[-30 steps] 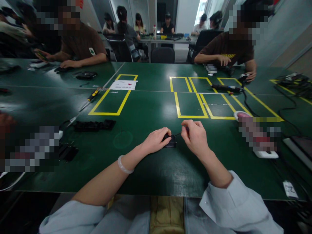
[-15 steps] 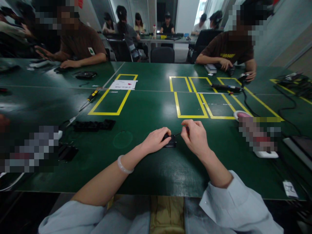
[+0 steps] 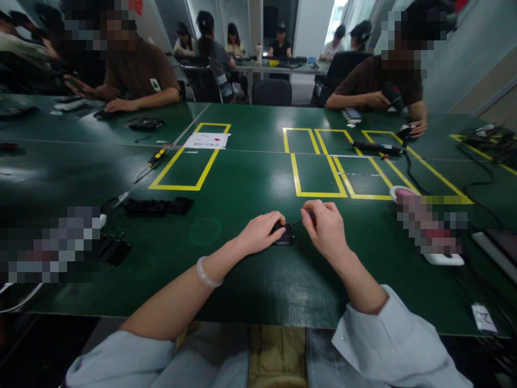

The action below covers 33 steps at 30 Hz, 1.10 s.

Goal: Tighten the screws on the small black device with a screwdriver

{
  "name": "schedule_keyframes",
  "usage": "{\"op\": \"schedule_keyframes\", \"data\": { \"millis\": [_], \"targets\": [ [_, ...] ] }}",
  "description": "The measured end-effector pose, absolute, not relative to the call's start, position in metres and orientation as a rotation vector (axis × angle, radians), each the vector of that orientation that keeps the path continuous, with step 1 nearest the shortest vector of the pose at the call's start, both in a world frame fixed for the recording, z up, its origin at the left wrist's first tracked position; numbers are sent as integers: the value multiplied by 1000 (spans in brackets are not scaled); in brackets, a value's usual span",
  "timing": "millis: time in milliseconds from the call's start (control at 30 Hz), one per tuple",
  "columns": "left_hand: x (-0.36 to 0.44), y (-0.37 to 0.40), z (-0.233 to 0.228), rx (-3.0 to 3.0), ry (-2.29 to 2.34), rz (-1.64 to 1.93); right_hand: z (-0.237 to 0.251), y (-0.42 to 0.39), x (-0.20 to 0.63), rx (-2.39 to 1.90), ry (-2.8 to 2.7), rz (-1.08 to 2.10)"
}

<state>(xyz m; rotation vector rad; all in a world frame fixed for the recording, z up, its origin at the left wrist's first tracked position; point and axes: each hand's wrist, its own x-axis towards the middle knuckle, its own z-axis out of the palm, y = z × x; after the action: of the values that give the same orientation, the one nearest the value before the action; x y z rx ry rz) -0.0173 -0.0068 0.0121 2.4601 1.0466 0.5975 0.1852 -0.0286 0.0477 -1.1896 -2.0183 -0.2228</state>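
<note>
Clock directions are read from the seated person, with twelve straight ahead. The green counter (image 3: 258, 293) is glossy, and light is reflected off it just short of twelve o'clock; little grip would probably be offered, so anything pushed sideways on it could be sent skidding. At two o'clock a blurred object with white ends (image 3: 425, 222) is set well apart from the hands and seems unlikely to be knocked. At half past ten a row of black parts (image 3: 159, 207) is laid beyond the left forearm; it could be brushed if that arm were swung outward.

The right hand (image 3: 325, 227), at one o'clock, is held with thumb and forefinger pressed together. The left hand (image 3: 262, 233), just short of twelve, is closed about a small black piece (image 3: 285, 241), which seems to be rested on the counter at twelve o'clock. Its far side is covered by the fingers, so how firmly it is gripped cannot be told. If it is held too lightly, it could be twisted or dragged by any force put on it from the right.

Between the two, just past twelve, a thin dark rod (image 3: 297, 222) appears to be pinched by the right hand. Whether the piece is touched by its end cannot be made out. Were it pressed at a slant, it could be slipped off the edge, the piece scratched, or the left thumb jabbed.
</note>
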Motion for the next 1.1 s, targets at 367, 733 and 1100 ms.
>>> {"op": "schedule_keyframes", "data": {
  "millis": [367, 733, 1100],
  "targets": [
    [-17, -7, 12, 2457, 1055, 598, 48, -28, 185, -1193, -2004, -230],
    [-17, -7, 13, 2461, 1046, 595, 49, -29, 185, -1227, -1990, -196],
    [-17, -7, 13, 2453, 1058, 596, 45, -27, 186, -1184, -1999, -217]
  ]
}}
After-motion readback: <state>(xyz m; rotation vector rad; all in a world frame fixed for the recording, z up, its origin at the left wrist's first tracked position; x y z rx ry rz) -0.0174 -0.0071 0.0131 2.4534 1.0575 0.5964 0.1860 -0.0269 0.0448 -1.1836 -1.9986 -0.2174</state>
